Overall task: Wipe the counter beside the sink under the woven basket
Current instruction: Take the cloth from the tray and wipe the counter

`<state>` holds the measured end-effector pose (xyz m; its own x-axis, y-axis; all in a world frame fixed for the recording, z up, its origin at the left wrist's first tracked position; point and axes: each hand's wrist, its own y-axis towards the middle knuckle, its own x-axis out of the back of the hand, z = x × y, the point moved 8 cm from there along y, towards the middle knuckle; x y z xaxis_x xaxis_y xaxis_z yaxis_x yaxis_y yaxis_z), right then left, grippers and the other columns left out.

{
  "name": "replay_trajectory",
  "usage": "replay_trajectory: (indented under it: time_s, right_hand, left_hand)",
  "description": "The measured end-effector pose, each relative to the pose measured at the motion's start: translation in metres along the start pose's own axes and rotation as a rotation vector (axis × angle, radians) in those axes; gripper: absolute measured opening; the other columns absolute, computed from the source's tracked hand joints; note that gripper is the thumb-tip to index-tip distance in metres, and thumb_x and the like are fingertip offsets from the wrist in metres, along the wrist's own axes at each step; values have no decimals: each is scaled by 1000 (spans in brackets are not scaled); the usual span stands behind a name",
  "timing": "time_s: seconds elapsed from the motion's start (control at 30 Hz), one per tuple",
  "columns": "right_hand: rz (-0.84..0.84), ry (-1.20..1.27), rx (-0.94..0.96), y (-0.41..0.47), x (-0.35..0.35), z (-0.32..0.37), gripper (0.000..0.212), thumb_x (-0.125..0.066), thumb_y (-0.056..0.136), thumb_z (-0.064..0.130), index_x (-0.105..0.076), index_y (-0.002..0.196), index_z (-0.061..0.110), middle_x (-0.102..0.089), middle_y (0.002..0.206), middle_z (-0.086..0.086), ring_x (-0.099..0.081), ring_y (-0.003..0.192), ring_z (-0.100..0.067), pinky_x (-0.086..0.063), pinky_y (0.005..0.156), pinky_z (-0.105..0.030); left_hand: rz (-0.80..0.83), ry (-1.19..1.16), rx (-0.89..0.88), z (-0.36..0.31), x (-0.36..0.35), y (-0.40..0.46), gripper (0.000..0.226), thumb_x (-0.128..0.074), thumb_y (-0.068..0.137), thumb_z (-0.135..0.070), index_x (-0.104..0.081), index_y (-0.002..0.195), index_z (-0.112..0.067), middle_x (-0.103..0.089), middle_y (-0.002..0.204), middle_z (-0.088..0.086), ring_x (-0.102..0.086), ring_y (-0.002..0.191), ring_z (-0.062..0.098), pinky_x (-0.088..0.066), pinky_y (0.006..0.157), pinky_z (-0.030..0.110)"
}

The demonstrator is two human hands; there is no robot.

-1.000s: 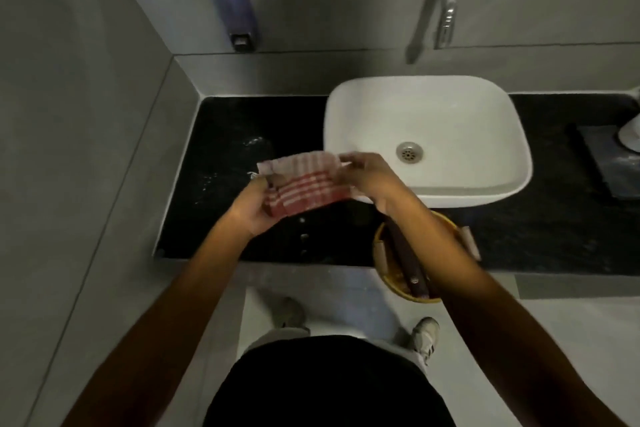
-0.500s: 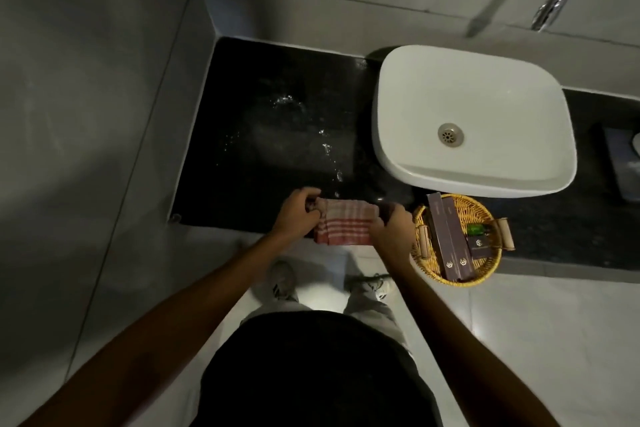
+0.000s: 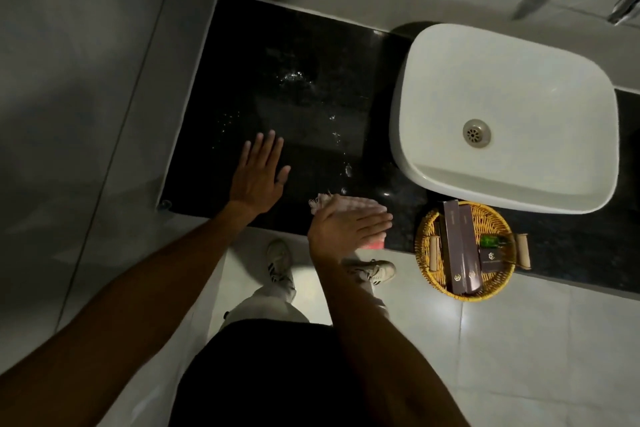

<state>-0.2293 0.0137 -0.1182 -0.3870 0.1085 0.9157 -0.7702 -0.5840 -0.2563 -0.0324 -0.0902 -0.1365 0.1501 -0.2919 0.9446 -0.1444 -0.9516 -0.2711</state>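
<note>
A black stone counter (image 3: 304, 55) runs left of a white basin (image 3: 502, 114), with water drops glinting on it. My left hand (image 3: 259, 173) rests flat on the counter, fingers spread, holding nothing. My right hand (image 3: 346, 229) lies flat, palm down, on a folded red-and-white checked cloth (image 3: 349, 204) at the counter's front edge. A round woven basket (image 3: 429, 274) stands to the right of the cloth, below the basin, overhanging the counter's edge. It holds long brown boxes and a small green bottle.
Grey tiled walls close in the counter on the left and back. A chrome tap (image 3: 623, 7) sticks out at the top right. My shoes (image 3: 374, 270) and the pale tiled floor show below the counter edge.
Both hands held the folded cloth in the air before. Now my left hand has let go and lies on the counter, and my right hand presses the cloth down at the front edge.
</note>
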Motion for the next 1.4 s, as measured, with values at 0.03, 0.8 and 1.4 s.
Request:
replay_trajectory:
  time_s: [0.03,0.8,1.4]
  right_hand:
    - [-19,-13,-21,1,-1,2,95,-37,102,60,-18,162,-11,-14,170,-32,-11,162,-45,-11,131,-56]
    - [83,-314,641,118,-50,191,113,-33,92,76,-14,162,-11,-14,169,-35,-13,160,-49,-10,129,-62]
    - [346,-629,1714,54,-121,340,117,-4,90,86,-6,165,-5,-4,174,-25,-1,164,-37,-4,133,-56]
  left_hand:
    - [-12,5,0,1,-1,0,68,-24,109,-47,-12,167,-13,-6,176,11,-4,164,30,-5,134,50]
    - [-153,27,-15,6,-11,9,67,-30,107,-49,-27,164,-13,-22,174,11,-21,161,31,-21,130,52]
    - [-231,-10,-32,5,-7,9,65,-36,107,-49,-33,162,-14,-28,172,8,-26,160,29,-26,129,50]
